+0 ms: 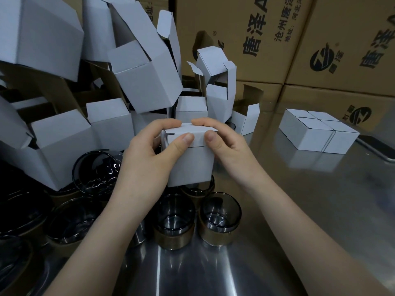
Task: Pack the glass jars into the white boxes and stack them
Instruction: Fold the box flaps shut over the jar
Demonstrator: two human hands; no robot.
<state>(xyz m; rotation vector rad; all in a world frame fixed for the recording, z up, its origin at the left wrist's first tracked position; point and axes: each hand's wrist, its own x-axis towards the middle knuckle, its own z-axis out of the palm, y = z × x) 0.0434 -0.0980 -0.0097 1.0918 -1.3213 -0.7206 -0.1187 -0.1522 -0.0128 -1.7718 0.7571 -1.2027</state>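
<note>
Glass jars (220, 218) sat nearest; our left hand (147, 154) and right hand (228, 150) gripped one white box (192, 165), thumbs on lid.

The left hand (147, 150) and right hand (228, 146) meet in front, gripping a box (190, 165) between them. Both thumbs press its front; fingers curl over the top

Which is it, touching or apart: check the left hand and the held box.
Touching: head view shows the left hand gripping the white box, thumb on its lid.
</note>
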